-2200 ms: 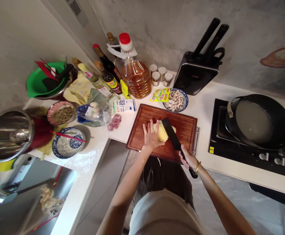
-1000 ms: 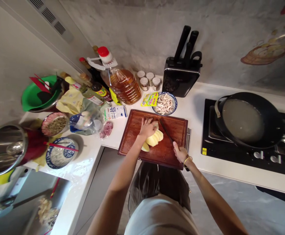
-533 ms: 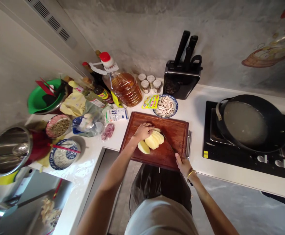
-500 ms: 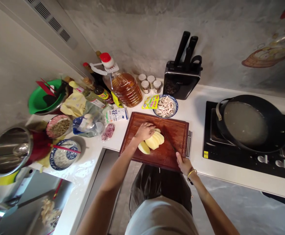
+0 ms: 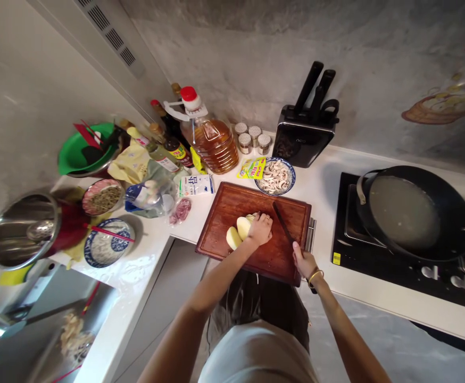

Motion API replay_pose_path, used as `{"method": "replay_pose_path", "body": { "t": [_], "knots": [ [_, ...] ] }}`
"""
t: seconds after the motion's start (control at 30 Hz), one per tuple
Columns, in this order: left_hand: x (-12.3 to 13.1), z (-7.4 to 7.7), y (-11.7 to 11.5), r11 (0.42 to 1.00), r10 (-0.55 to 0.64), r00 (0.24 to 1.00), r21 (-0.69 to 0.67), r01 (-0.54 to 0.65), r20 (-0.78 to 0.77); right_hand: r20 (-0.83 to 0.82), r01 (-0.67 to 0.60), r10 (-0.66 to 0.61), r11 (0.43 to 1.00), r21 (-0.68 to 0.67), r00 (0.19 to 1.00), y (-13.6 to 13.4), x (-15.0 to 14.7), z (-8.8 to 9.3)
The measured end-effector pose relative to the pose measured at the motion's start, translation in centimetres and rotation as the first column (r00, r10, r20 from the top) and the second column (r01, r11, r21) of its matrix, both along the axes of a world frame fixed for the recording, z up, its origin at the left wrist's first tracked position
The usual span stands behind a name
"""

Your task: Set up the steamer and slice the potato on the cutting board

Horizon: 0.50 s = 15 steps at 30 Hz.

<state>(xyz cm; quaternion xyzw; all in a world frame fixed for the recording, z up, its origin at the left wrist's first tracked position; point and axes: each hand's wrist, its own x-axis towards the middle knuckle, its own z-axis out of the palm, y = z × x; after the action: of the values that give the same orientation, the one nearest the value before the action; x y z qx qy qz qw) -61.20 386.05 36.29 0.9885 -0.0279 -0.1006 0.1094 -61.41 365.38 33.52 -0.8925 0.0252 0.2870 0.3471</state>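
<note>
Pale yellow potato slices point(image 5: 244, 227) lie on a reddish-brown wooden cutting board point(image 5: 226, 205). My left hand point(image 5: 261, 229) rests over the right part of the slices, its fingers bent round them and hiding some. My right hand point(image 5: 304, 260) grips a dark-bladed knife point(image 5: 282, 221) by its handle. The blade slants up and left over the board, a short way right of my left hand and apart from the slices. One rounded piece point(image 5: 233, 238) lies at the left end.
Behind the board are a plate of sliced mushrooms point(image 5: 282, 178), a yellow packet point(image 5: 252, 168) and a knife block point(image 5: 304, 137). A black wok point(image 5: 412, 213) sits on the stove at right. An oil jug point(image 5: 214, 143), bowls and a bag of meat point(image 5: 180, 211) stand left.
My left hand has moved right, from the left side of the slices onto their right part. The knife is now more clearly apart from them, and the view has shifted slightly.
</note>
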Motion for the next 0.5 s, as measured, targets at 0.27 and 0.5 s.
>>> {"method": "replay_pose_path", "body": {
  "t": [0.27,0.5],
  "knots": [
    [-0.6,0.0,2.4,0.991,0.115,0.985,0.059,-0.124,0.13,-0.007,-0.171,0.171,0.985,-0.004,0.985,2.5,0.9,0.0],
    [-1.7,-2.3,1.5,0.977,0.169,0.983,0.116,-0.177,0.073,0.023,-0.263,0.264,0.964,-0.04,0.964,3.8,0.0,-0.5]
  ]
}}
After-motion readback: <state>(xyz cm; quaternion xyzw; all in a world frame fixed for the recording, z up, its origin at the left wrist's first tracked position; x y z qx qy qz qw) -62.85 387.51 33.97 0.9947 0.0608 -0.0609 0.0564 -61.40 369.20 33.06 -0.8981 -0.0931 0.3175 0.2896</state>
